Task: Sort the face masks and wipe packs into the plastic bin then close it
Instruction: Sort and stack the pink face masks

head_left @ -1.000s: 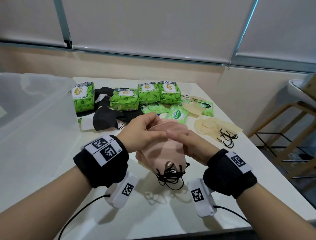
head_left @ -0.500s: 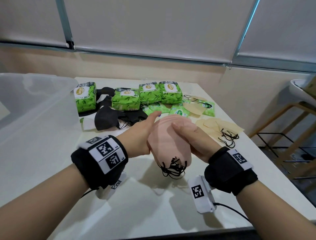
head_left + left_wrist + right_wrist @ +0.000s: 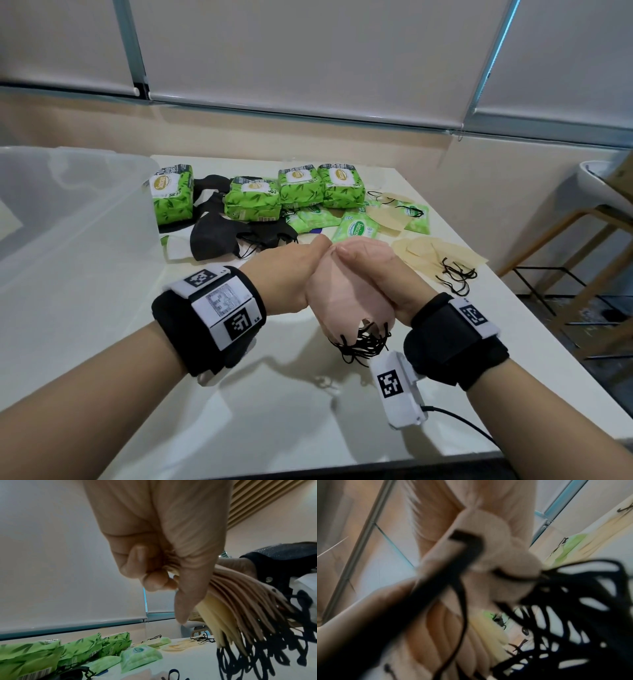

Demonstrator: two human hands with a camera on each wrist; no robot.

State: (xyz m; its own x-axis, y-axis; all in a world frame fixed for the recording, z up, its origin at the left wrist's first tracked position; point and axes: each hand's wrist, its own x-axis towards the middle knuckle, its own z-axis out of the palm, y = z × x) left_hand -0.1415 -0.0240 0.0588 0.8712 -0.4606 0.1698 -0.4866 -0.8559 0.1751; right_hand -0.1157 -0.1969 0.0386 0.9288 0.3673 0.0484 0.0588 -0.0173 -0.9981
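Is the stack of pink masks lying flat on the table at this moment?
No, the stack of pink masks is held above the table between the left hand and the right hand, ear loops hanging down.

bare table [image 3: 102, 342] nearside, wipe packs [image 3: 301, 186] crowding far edge

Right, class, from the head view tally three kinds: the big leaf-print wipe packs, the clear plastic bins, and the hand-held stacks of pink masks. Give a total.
big leaf-print wipe packs: 4
clear plastic bin: 1
stack of pink masks: 1
Total: 6
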